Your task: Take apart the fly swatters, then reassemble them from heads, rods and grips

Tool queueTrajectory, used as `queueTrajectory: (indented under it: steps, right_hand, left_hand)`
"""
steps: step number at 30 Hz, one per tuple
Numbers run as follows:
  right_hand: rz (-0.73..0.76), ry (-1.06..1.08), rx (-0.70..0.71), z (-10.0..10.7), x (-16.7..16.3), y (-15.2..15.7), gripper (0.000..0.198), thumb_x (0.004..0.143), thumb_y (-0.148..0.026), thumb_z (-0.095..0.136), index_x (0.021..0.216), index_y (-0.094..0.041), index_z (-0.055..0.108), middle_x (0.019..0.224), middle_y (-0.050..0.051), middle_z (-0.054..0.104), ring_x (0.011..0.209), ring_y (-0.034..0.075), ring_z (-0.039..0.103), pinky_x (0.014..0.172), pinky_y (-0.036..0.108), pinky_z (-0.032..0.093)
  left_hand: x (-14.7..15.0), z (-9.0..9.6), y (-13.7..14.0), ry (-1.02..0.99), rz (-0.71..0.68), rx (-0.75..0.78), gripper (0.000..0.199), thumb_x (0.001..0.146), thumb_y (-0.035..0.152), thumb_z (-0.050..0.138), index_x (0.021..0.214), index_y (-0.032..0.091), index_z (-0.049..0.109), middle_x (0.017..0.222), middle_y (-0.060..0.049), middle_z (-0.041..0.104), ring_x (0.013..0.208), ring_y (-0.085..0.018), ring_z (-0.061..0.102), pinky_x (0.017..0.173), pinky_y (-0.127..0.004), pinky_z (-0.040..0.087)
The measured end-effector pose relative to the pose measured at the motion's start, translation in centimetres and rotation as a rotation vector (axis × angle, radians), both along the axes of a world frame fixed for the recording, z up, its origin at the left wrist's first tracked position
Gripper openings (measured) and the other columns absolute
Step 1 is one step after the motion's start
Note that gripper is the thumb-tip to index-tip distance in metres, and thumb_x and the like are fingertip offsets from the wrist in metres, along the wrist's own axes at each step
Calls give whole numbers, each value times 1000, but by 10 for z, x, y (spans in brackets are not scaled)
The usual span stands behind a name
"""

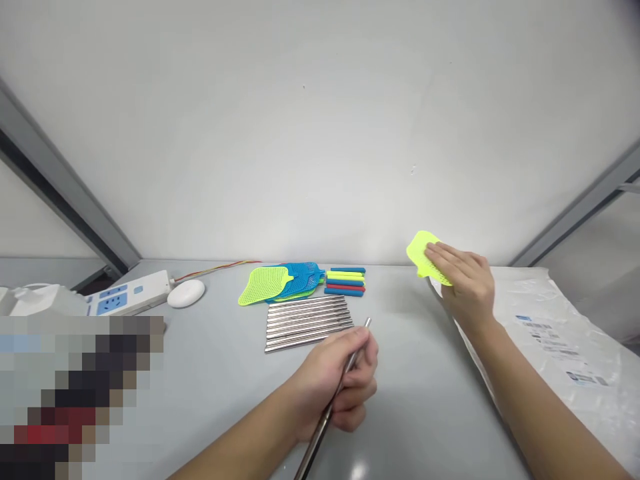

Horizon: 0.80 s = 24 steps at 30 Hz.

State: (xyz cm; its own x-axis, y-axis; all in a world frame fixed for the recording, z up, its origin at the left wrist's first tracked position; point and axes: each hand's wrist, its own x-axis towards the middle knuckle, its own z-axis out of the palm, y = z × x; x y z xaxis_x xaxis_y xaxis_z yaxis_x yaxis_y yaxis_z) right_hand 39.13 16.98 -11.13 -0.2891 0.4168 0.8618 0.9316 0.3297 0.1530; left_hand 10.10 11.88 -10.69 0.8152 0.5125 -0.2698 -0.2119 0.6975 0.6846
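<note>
My left hand (345, 380) is closed around a metal rod (323, 427), which slants from the lower edge up past my thumb. To the right, above the table, my right hand (463, 280) grips a yellow-green fly swatter head (423, 250) with its perforated mesh partly covered by my fingers. Beyond my left hand, several metal rods (305, 323) lie side by side. Behind them is a pile of swatter heads, with a yellow-green one (265, 283) on top of blue ones (303, 277). Blue, yellow and red handle sleeves (345, 283) lie beside that pile.
A white plastic mailing bag (560, 333) with printed labels covers the table's right side. At the left are a white power strip (130, 293), a white oval device (186, 293) and thin coloured wires (215, 268). A pale wall (310, 133) rises behind the grey table (215, 380).
</note>
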Motion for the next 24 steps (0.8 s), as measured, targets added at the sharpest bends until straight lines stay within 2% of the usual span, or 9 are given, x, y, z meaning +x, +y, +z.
queueTrajectory:
  steps: [5,11,16,20,24]
  right_hand:
    - [135,-151,-123,-7,-34,0,53,86,1,42,130,-27,50,126,2,61,121,18,53,90,34,40]
    - [212,-189,-177,-15,-59,-2,44,91,-6,42,131,-25,49,128,4,60,123,18,51,93,35,38]
    - [247,-207,-197,-19,-73,-7,39,93,-7,42,128,-22,52,128,4,60,124,17,49,96,35,36]
    - [270,-202,-195,-21,-79,-6,38,94,-7,41,127,-22,53,126,4,61,123,16,50,94,34,37]
    - [274,-195,-193,-23,-78,-4,39,93,-7,41,127,-22,52,126,5,61,122,16,50,94,34,37]
  left_hand:
    - [0,-1,6,49,43,5,28,89,51,46,92,24,53,53,9,25,35,-3,13,30,-14,14]
    - [1,-2,14,64,174,59,29,89,56,43,111,37,47,57,10,31,33,-2,13,29,-13,18]
    - [4,-7,19,96,341,103,25,88,55,46,104,35,47,59,10,30,32,-1,12,27,-12,18]
    - [6,-8,18,135,486,131,30,86,59,46,98,31,48,58,10,27,32,-1,12,27,-12,18]
    - [6,-7,18,149,518,146,37,84,64,44,98,30,48,58,10,27,31,-1,12,26,-13,19]
